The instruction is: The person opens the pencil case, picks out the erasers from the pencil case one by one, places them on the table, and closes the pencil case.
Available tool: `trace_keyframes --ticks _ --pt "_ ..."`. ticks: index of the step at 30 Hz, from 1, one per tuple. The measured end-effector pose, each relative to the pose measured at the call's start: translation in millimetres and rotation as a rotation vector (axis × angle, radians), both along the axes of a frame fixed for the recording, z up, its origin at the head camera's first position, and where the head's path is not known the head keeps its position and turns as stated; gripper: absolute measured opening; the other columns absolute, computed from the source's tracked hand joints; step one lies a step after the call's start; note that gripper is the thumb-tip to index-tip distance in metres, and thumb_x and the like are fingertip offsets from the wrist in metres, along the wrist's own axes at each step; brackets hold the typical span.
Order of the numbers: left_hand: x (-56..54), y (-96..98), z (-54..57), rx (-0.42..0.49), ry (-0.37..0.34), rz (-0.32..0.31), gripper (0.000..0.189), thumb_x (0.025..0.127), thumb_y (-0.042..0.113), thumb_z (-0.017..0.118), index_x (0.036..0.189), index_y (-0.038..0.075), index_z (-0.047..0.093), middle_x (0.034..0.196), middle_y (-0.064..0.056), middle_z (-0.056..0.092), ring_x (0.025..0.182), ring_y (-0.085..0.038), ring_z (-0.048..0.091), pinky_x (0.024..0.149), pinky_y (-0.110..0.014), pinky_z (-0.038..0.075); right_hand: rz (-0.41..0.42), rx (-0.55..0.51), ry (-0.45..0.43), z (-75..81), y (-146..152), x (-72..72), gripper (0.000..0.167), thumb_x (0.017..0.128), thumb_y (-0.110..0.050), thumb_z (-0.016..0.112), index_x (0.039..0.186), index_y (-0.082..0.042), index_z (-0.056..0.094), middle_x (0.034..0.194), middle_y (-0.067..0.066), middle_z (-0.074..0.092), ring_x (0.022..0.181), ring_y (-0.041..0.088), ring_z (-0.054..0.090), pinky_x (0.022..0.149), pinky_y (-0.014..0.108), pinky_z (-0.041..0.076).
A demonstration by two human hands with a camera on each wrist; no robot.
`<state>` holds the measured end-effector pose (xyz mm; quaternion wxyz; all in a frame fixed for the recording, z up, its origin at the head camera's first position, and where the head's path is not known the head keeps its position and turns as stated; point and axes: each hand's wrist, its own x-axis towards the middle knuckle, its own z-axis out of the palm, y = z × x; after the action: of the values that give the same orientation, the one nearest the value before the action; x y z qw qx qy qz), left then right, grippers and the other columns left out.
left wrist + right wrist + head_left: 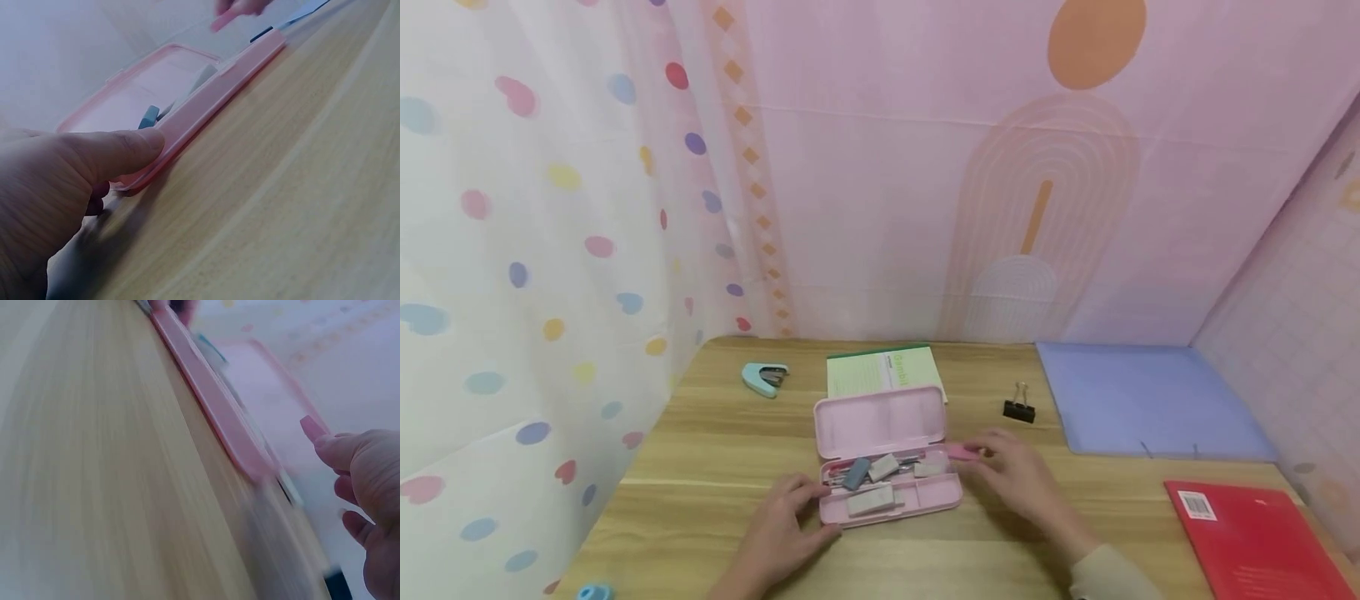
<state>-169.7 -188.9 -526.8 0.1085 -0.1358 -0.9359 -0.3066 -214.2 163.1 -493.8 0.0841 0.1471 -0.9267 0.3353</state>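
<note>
An open pink pencil case [887,502] lies on the wooden table with its lid [880,421] tilted back. Inside are pale grey erasers [871,499], a blue-grey eraser [856,474] and some thin items. My left hand [781,527] grips the case's left end, the thumb at its front corner. In the left wrist view that thumb [134,150] presses on the pink wall. Just off the right end, my right hand [1017,477] pinches a small pink flat-ended piece [313,428] between thumb and fingers, above the table. Its far kind cannot be told.
Behind the case lies a green-edged notebook [865,372], left of it a light blue stapler [765,377]. A black binder clip [1018,410], a blue folder [1150,400] and a red booklet [1262,542] lie to the right. A small blue object [595,592] sits at front left.
</note>
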Motion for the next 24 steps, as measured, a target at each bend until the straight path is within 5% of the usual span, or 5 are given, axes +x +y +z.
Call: trace_keyframes --ticks 3,9,24 --pt "1.1 -2.1 1.7 0.001 0.030 0.007 0.044 0.061 0.034 0.090 0.098 0.017 0.073 0.100 0.011 0.058 0.091 -0.005 0.052 0.080 -0.032 0.050 -0.049 -0.011 0.008 -4.6 27 4.0 0.026 0.079 -0.018 0.079 0.102 -0.023 0.071 0.102 -0.011 0.064 0.089 0.008 0.059 0.079 0.034 0.052" --pt "0.5 -6.2 0.8 -0.010 0.032 0.017 0.043 0.061 0.033 0.091 0.097 0.019 0.072 0.100 0.011 0.058 0.090 -0.004 0.052 0.079 -0.032 0.051 -0.060 0.040 -0.014 -19.8 58 5.7 0.024 0.080 -0.015 0.078 0.103 -0.018 0.072 0.105 -0.006 0.065 0.100 0.018 0.060 0.089 0.042 0.050" --pt "-0.2 2.4 -1.8 -0.013 -0.015 0.027 0.040 0.064 0.037 0.089 0.098 0.024 0.071 0.098 0.012 0.056 0.087 -0.004 0.050 0.079 -0.034 0.049 -0.088 0.119 0.041 -28.4 60 -13.7 0.024 0.085 -0.030 0.074 0.103 -0.015 0.073 0.105 0.002 0.069 0.102 0.025 0.059 0.091 0.048 0.046"
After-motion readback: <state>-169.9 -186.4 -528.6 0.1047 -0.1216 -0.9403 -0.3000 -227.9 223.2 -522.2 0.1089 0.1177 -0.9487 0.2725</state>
